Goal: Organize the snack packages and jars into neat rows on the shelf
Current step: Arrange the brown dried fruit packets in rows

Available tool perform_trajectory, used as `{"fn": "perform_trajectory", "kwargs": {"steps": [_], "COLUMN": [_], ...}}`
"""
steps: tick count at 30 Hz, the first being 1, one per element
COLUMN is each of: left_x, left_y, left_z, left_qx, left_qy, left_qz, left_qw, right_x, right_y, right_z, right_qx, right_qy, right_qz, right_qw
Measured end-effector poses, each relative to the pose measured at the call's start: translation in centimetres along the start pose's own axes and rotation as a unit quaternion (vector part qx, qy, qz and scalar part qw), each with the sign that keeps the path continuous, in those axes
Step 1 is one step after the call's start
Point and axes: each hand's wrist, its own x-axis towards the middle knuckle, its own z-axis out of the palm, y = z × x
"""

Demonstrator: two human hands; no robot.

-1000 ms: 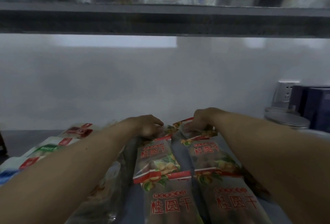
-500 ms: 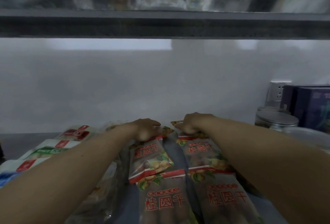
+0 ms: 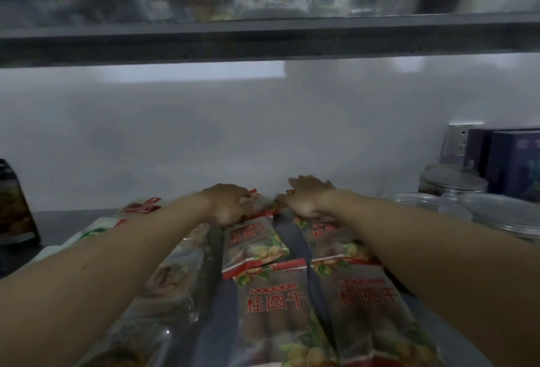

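left grip (image 3: 230, 204) curled on farthest left snack packet (image 3: 261, 205), frame centre | right grip (image 3: 306, 198) flat, fingers straight, pressing top of right packet (image 3: 330, 239) | packets lie on shelf (image 3: 58, 222) | jars (image 3: 453, 184) at right edge

Far longan packets (image 3: 261, 204) mostly covered by left hand (image 3: 226, 204) and right hand (image 3: 306, 200). Left fingers blurred, possibly a pinch. Near packets (image 3: 274, 308) cut by bottom edge. Dark container (image 3: 14, 206) cut at left, clear jars (image 3: 502, 214) at right. Upper shelf (image 3: 263, 7) contents smeared, unreadable.
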Motion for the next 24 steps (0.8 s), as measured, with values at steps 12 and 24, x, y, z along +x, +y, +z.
{"fn": "perform_trajectory", "kwargs": {"steps": [12,24], "left_x": [-6.1,-5.2], "left_y": [1.9,2.3], "left_z": [-0.1,0.8], "left_qx": [-0.017,-0.021], "left_qy": [-0.151,-0.104], "left_qz": [0.025,0.029], "left_qw": [0.988,0.994], "right_x": [-4.4,-5.5], "right_y": [-2.5,-1.1], "right_z": [1.3,0.5], "right_qx": [-0.028,-0.009], "right_qy": [-0.112,-0.1], "right_qz": [-0.167,-0.15], "right_qw": [0.979,0.984]}}
